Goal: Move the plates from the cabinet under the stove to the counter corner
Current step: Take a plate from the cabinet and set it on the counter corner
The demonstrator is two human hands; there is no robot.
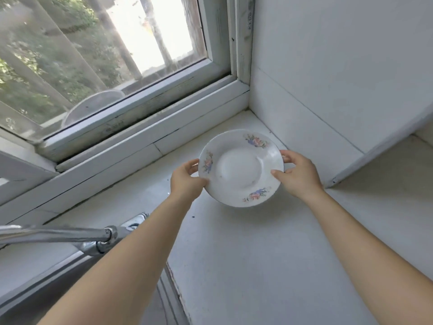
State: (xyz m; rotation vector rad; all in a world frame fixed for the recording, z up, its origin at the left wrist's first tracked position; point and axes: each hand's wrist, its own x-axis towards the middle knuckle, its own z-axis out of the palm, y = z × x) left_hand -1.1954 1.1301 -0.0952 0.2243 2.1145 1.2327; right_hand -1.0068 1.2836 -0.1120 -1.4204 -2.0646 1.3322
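Left grip [187, 178] and right grip [298, 174] pinched opposite rims of the floral plate [241, 167], tilted over the table [234, 254] corner. Letting 1 side go early could drop and chip it.

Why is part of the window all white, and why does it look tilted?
In the head view, strong daylight washes out a patch of the window pane to plain white; the wide-angle lens makes the window frame lean; the plate in the left hand and right hand looks sharp.
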